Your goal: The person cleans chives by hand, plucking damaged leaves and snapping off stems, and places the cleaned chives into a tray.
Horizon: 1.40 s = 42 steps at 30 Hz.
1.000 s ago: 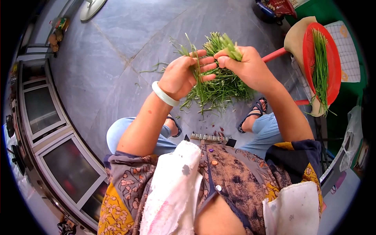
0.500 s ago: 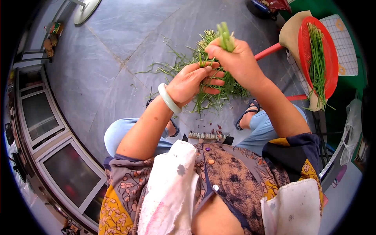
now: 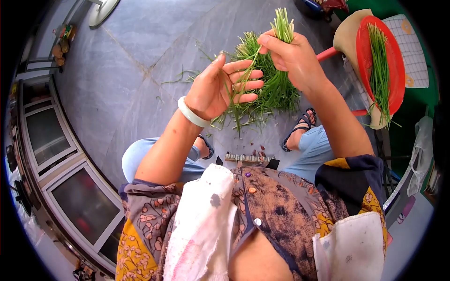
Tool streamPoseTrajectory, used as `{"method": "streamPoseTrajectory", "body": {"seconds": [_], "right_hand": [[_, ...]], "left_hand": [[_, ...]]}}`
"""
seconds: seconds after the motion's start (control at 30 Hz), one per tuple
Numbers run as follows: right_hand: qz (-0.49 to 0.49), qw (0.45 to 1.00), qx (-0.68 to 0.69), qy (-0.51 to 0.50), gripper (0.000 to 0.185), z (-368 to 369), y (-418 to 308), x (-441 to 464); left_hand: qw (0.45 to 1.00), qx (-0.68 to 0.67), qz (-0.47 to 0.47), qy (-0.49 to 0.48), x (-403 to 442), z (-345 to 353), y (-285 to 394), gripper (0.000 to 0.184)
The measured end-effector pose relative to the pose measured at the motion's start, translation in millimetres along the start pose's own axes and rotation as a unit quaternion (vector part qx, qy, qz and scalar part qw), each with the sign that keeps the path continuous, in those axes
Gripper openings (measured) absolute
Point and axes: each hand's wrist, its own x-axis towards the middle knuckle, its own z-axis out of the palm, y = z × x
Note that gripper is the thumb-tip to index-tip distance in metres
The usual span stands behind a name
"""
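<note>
The right hand (image 3: 300, 61) is clenched around green stalks (image 3: 282, 25); the left hand (image 3: 216, 91), spread, touches strands (image 3: 254, 60). Both partly hide a green pile (image 3: 279, 91); right, a red basket (image 3: 398, 77).

The floor (image 3: 136, 42) was of grey tiles with soft veins, and thin joints crossed it. Along its left edge stood a long cabinet (image 3: 66, 164) with dark panels in pale frames. At its far left corner was a rounded white base (image 3: 104, 13). The light was rather bright.
</note>
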Motion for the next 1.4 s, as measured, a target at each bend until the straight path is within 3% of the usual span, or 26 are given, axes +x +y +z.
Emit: {"method": "streamPoseTrajectory", "body": {"seconds": [0.1,0.3,0.57,1.0,1.1,1.13,1.27,1.4], "right_hand": [[0.018,0.999,0.017,-0.024,0.014,-6,1,1],[0.015,0.999,0.015,-0.039,0.014,-2,6,-1],[0.025,0.987,-0.025,-0.156,0.012,3,-6,-16],[-0.007,0.973,0.062,-0.221,0.013,-10,-29,-26],[-0.014,0.982,-0.043,-0.184,0.019,-7,-31,-32],[0.016,0.984,-0.077,-0.161,0.021,-1,-10,-3],[0.000,0.969,-0.198,-0.146,0.023,8,3,3],[-0.095,0.913,-0.390,-0.076,0.028,9,39,20]], "left_hand": [[1.000,0.014,0.013,0.016,-3,3,-1,0.064],[0.999,0.011,0.028,0.022,-8,2,-4,0.053],[0.986,0.041,0.092,0.134,-17,-3,-6,0.030],[0.966,0.061,0.109,0.224,-13,-28,-1,0.019],[0.956,0.111,0.110,0.250,-11,-26,-1,0.018],[0.952,0.111,0.088,0.272,3,-57,5,0.018],[0.960,0.106,0.052,0.253,7,-72,0,0.023],[0.917,0.147,0.018,0.371,10,-77,0,0.048]]}}
